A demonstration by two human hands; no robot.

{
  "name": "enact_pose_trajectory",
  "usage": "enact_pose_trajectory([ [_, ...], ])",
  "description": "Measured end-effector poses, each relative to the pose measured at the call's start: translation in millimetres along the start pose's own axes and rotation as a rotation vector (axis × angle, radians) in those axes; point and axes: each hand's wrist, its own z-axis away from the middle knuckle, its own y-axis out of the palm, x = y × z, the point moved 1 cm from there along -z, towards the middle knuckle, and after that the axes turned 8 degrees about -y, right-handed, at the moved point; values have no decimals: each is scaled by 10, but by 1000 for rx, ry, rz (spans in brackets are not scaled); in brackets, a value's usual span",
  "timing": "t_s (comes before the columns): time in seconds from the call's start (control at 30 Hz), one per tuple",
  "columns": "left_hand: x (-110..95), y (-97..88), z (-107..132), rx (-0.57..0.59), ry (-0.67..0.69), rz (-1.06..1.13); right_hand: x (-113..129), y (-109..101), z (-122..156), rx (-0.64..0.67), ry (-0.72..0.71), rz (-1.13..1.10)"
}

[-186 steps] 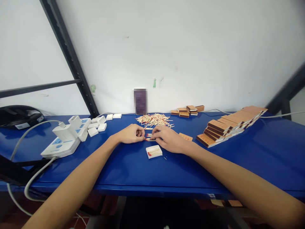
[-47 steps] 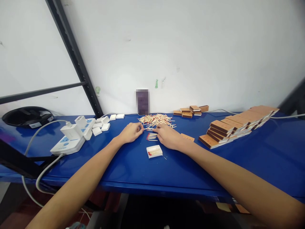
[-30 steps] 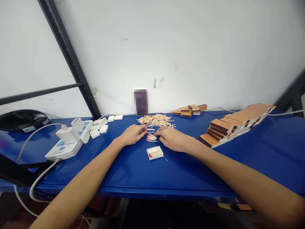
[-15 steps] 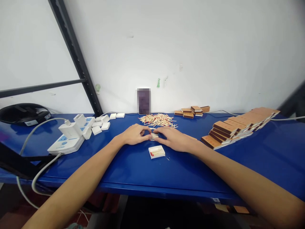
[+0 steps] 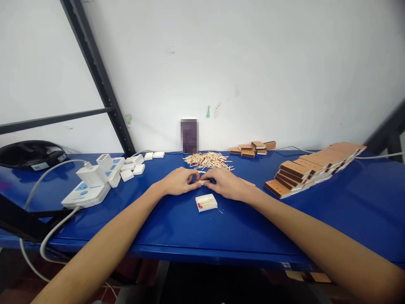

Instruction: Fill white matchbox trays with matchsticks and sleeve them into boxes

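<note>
Between the fingertips of my two hands lies a small bunch of matches (image 5: 203,182), red heads toward the left. My left hand (image 5: 180,180) is closed in a pinch on the head end. My right hand (image 5: 224,182) pinches the other end, its fingers partly covering the sticks. Just in front of the hands, a white matchbox tray (image 5: 206,209) rests on the blue table (image 5: 177,230) with several matches inside it. Behind the hands spreads a loose pile of matches (image 5: 209,159). A flat tan piece (image 5: 247,182), partly hidden, lies beside my right hand.
Stacked matchboxes (image 5: 294,169) stand at the right, with a smaller group of matchboxes (image 5: 253,147) near the wall. At the left are white trays (image 5: 128,174), a power strip (image 5: 85,192) with cables, and a black rack post (image 5: 101,80). A dark pixelated object (image 5: 189,136) leans at the back.
Both hands have drawn closer around the matches, which were spread flatter and are now gathered in a tighter bunch. The view has shifted slightly.
</note>
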Motion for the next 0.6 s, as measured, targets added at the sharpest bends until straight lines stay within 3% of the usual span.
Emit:
enact_pose_trajectory([
  [0.6, -29, 5, -12, 36, -44, 3, 57, 34, -33, -48, 38, -30],
])
